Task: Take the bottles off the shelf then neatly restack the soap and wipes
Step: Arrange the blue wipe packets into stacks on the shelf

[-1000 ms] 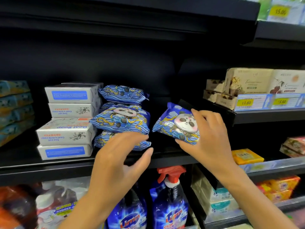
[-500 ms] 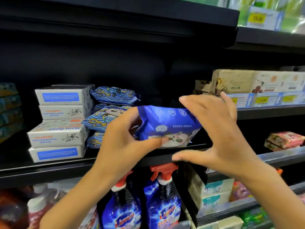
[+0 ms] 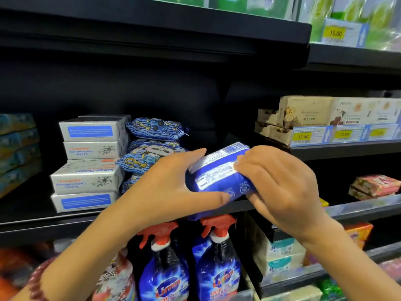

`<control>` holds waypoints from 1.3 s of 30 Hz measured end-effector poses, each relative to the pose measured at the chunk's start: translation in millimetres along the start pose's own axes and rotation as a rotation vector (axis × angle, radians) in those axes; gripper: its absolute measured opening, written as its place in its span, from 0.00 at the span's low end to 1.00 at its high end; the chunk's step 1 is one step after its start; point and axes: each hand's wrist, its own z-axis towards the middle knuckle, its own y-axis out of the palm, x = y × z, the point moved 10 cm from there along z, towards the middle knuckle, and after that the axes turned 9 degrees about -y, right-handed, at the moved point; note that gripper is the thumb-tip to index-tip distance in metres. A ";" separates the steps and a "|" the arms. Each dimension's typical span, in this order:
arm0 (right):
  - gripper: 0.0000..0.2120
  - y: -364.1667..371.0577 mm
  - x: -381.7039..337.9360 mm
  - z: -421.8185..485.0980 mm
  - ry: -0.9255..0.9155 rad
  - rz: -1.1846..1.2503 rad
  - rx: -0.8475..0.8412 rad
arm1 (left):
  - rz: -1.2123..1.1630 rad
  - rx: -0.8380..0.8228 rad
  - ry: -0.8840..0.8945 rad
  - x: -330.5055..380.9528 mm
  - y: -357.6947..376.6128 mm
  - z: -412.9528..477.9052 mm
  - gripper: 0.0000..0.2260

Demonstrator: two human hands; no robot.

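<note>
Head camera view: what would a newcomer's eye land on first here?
The blue pack in the middle, back label up, gripped by the left hand and right hand in front of the shelf. Behind it to the left stand stacked white soap boxes beside a pile of panda-print wipes. Two blue spray bottles with red triggers stand on the level below.

There are four white soap boxes [image 3: 93, 130] in one stack. Beside it lie at least three blue wipes packs [image 3: 155, 127], the pile partly hidden. One further pack [image 3: 217, 174] is between two hands, the left hand [image 3: 171, 187] and the right hand [image 3: 280, 185]. Lower stand two spray bottles [image 3: 165, 270]. Four yellow price tags [image 3: 302, 136] show.
</note>
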 end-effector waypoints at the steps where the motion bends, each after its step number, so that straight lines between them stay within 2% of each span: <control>1: 0.03 -2.0 -5.1 0.2 -0.022 -0.003 0.023 | -0.023 -0.017 0.009 3.0 0.4 0.2 0.31; 3: 0.03 -2.2 -9.5 0.6 -0.034 -0.012 0.027 | -0.086 0.003 0.032 7.0 -1.4 -3.5 0.21; 5: 0.06 2.2 -5.7 0.2 -0.008 0.006 -0.026 | -0.112 0.080 0.058 6.2 -5.3 -8.3 0.20; 7: 0.17 9.5 1.4 -0.1 0.033 0.110 -0.136 | -0.050 0.219 0.121 5.7 -13.3 -14.5 0.22; 9: 0.30 11.2 11.1 1.2 0.092 0.209 -0.224 | 0.120 0.344 0.258 14.4 -19.0 -21.4 0.26; 11: 0.38 13.8 20.0 5.6 0.129 0.192 -0.320 | 0.299 0.396 0.390 23.7 -14.2 -25.3 0.30; 15: 0.39 32.8 23.7 8.5 0.110 0.080 -0.565 | 0.544 0.519 0.645 39.9 4.0 -38.5 0.23; 18: 0.34 36.1 22.7 10.0 0.159 0.103 -0.576 | 0.576 0.560 0.731 43.1 10.8 -44.6 0.18; 20: 0.31 32.2 22.9 10.1 0.178 0.102 -0.503 | 0.568 0.527 0.724 44.0 8.7 -43.2 0.19; 22: 0.26 25.5 20.9 8.6 0.166 0.074 -0.380 | 0.430 0.465 0.676 43.8 -3.6 -40.5 0.25; 25: 0.20 13.9 15.0 3.1 0.142 0.009 -0.166 | 0.084 0.387 0.360 27.7 -31.6 -24.1 0.32; 27: 0.16 6.0 10.3 0.1 0.123 -0.005 -0.033 | -0.082 0.225 0.090 3.5 -25.0 -7.4 0.36; 29: 0.12 -2.0 2.8 -3.2 0.078 -0.010 0.080 | -0.149 0.039 -0.036 -11.8 -5.3 1.0 0.37; 32: 0.15 -5.6 -6.7 -9.5 0.025 -0.049 0.155 | -0.157 -0.051 0.000 -5.7 7.1 -1.6 0.28; 35: 0.16 -0.1 -6.9 -13.0 0.037 -0.042 0.136 | -0.153 0.042 0.045 -2.0 3.0 -7.0 0.24; 39: 0.20 14.5 1.2 -16.2 0.052 0.089 -0.094 | 0.008 0.246 0.170 1.8 -7.1 -16.6 0.23</control>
